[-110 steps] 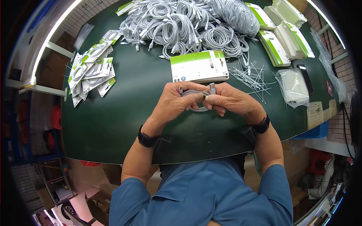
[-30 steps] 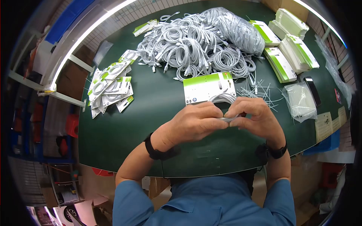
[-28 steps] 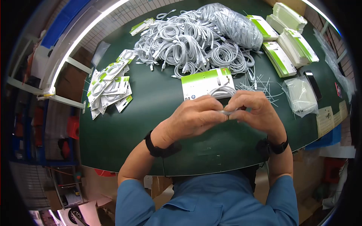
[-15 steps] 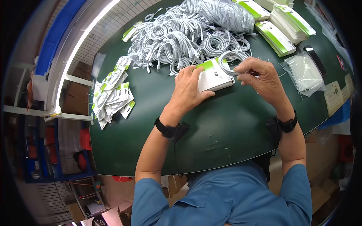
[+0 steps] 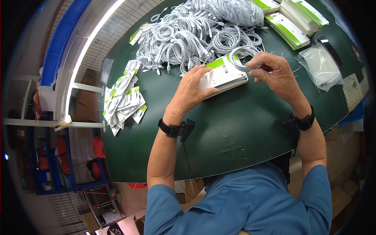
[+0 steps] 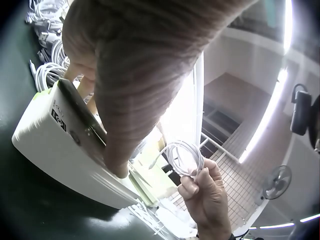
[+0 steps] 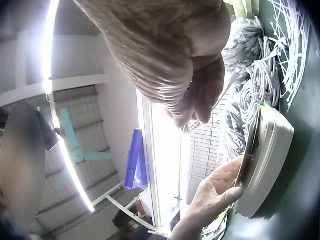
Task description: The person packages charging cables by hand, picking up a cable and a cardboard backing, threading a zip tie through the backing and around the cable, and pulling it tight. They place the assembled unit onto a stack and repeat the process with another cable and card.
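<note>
My left hand (image 5: 189, 91) grips the left edge of the top printed card (image 5: 216, 78), its thumb along the near side and its fingers over the far side. The card is white with a green band. In the right wrist view this card (image 7: 248, 152) stands slightly raised from the card stack (image 7: 272, 162). My right hand (image 5: 277, 75) pinches a coiled grey-white charging cable (image 5: 239, 67) between thumb and fingers. The coil hangs over the right end of the card in the head view. One cable end sticks out from the coil (image 6: 182, 156) in the left wrist view.
Behind the stack lies a large heap of coiled cables (image 5: 176, 39). Carded cables (image 5: 124, 98) are piled at the left. More card stacks (image 5: 288, 31) stand at the back right, near a bag of ties (image 5: 322, 66) and a black phone (image 5: 331, 51).
Earlier both hands worked together on the coil. The left hand has since moved to the card stack and gripped the top card, while the right hand keeps the coil. The stack now sits tilted.
</note>
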A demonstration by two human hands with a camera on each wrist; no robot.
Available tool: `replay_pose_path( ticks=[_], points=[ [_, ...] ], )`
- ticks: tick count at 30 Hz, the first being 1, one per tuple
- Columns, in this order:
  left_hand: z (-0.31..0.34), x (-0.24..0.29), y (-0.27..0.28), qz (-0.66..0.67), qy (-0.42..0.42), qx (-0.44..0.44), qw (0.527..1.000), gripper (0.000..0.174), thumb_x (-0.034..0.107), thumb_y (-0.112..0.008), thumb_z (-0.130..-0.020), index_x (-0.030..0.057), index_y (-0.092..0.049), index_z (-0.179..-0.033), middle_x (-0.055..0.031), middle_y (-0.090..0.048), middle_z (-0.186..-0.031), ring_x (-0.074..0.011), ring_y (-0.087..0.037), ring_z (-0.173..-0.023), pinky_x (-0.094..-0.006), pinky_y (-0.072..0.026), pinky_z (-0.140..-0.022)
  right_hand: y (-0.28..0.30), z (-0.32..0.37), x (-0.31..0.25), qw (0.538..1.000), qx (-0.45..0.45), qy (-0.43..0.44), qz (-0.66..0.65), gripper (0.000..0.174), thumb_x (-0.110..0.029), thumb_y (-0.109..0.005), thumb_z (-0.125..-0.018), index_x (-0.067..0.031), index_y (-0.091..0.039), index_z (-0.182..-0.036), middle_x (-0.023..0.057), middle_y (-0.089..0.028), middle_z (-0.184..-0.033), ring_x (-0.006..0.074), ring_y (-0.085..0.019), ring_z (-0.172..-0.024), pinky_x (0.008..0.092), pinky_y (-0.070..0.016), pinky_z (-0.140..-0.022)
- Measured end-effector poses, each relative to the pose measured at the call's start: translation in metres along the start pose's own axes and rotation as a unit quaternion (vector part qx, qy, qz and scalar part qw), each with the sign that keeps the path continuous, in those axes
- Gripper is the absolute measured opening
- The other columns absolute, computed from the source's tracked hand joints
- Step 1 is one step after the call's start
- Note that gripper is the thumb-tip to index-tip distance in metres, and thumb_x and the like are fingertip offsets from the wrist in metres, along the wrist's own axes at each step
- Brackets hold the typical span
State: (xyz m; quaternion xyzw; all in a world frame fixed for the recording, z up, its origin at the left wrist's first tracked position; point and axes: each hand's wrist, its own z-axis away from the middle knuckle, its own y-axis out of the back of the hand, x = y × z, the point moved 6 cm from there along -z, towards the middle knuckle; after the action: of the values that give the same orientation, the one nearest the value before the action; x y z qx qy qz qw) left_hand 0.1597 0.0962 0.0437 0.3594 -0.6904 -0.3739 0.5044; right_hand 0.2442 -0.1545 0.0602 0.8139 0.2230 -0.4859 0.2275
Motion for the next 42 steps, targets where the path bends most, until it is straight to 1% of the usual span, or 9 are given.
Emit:
replay_pose_path(
  ticks=[9,13,21,31,33,35,36,39,42],
  points=[
    [0.039,0.051,0.031,-0.168,-0.127,0.211,0.955,0.025,0.000,-0.071,-0.091,0.0049,-0.074,-0.115,-0.0133,-0.079,-0.114,-0.0321,-0.076,-0.103,-0.0416,-0.0619,-0.088,-0.002,0.009,-0.019,0.994,0.065,0.028,-0.087,0.016,0.003,-0.075,-0.096,-0.0012,-0.076,-0.112,0.0068,-0.072,-0.111,0.0086,-0.068,-0.085,0.0237,-0.0596,-0.075],
    [0.077,0.093,0.014,-0.177,-0.115,0.137,0.968,0.024,0.002,-0.070,-0.089,0.0061,-0.074,-0.112,-0.0107,-0.078,-0.110,-0.0300,-0.077,-0.101,-0.0408,-0.0617,-0.088,-0.017,0.018,-0.035,0.996,0.045,0.057,-0.060,0.019,0.004,-0.078,-0.092,-0.0013,-0.076,-0.110,0.0086,-0.074,-0.107,0.0118,-0.070,-0.087,0.0263,-0.0594,-0.075],
    [0.091,0.093,-0.014,-0.089,-0.035,0.118,0.988,0.014,0.008,-0.074,-0.090,0.0072,-0.076,-0.105,-0.0070,-0.078,-0.096,-0.0256,-0.076,-0.087,-0.0384,-0.0591,-0.074,-0.083,0.043,-0.034,0.965,-0.042,0.179,0.185,0.023,0.001,-0.082,-0.087,-0.0069,-0.077,-0.108,0.0099,-0.073,-0.094,0.0270,-0.073,-0.075,0.0356,-0.0587,-0.065],
    [0.103,0.106,0.019,-0.014,-0.094,0.318,0.943,0.022,-0.003,-0.084,-0.081,0.0019,-0.075,-0.101,-0.0153,-0.073,-0.103,-0.0260,-0.072,-0.078,-0.0340,-0.0577,-0.068,-0.076,0.028,-0.014,0.985,0.015,0.127,0.114,0.021,0.004,-0.081,-0.088,-0.0027,-0.077,-0.107,0.0098,-0.075,-0.098,0.0205,-0.073,-0.084,0.0320,-0.0584,-0.072],
    [0.117,0.096,-0.002,0.226,0.052,0.210,0.950,0.023,0.004,-0.079,-0.092,-0.0017,-0.072,-0.114,-0.0117,-0.073,-0.100,-0.0197,-0.071,-0.082,-0.0271,-0.0562,-0.065,-0.076,0.027,-0.014,0.982,0.012,0.154,0.110,0.021,0.004,-0.081,-0.088,-0.0030,-0.077,-0.107,0.0101,-0.075,-0.097,0.0212,-0.073,-0.084,0.0319,-0.0585,-0.072],
    [0.127,0.089,-0.035,0.496,0.233,0.061,0.834,0.027,0.008,-0.076,-0.098,-0.0042,-0.070,-0.122,-0.0107,-0.072,-0.102,-0.0181,-0.071,-0.083,-0.0248,-0.0561,-0.065,-0.078,0.027,-0.016,0.979,0.001,0.174,0.110,0.022,0.005,-0.081,-0.087,-0.0033,-0.077,-0.107,0.0104,-0.074,-0.097,0.0220,-0.074,-0.083,0.0320,-0.0587,-0.072],
    [0.129,0.083,-0.049,0.545,0.265,0.010,0.796,0.045,0.031,-0.066,-0.107,-0.0067,-0.064,-0.132,-0.0116,-0.072,-0.109,-0.0199,-0.071,-0.087,-0.0265,-0.0571,-0.067,-0.079,0.029,-0.016,0.978,-0.007,0.178,0.111,0.023,0.005,-0.081,-0.086,-0.0035,-0.077,-0.108,0.0105,-0.074,-0.097,0.0224,-0.074,-0.083,0.0322,-0.0590,-0.071],
    [0.136,0.076,-0.073,0.785,0.318,0.036,0.531,0.061,0.049,-0.053,-0.110,-0.0048,-0.061,-0.137,-0.0142,-0.071,-0.115,-0.0221,-0.071,-0.096,-0.0301,-0.0575,-0.071,-0.088,0.037,-0.021,0.975,-0.039,0.198,0.097,0.026,0.006,-0.081,-0.084,-0.0042,-0.076,-0.108,0.0107,-0.073,-0.097,0.0238,-0.074,-0.082,0.0332,-0.0597,-0.070],
    [0.142,0.068,-0.081,0.802,0.332,0.065,0.493,0.048,0.035,-0.045,-0.110,-0.0028,-0.058,-0.136,-0.0143,-0.070,-0.113,-0.0226,-0.069,-0.097,-0.0335,-0.0563,-0.074,-0.096,0.046,-0.025,0.967,-0.078,0.224,0.091,0.029,0.006,-0.081,-0.083,-0.0046,-0.076,-0.110,0.0106,-0.073,-0.097,0.0245,-0.074,-0.081,0.0339,-0.0602,-0.069]
  ],
)
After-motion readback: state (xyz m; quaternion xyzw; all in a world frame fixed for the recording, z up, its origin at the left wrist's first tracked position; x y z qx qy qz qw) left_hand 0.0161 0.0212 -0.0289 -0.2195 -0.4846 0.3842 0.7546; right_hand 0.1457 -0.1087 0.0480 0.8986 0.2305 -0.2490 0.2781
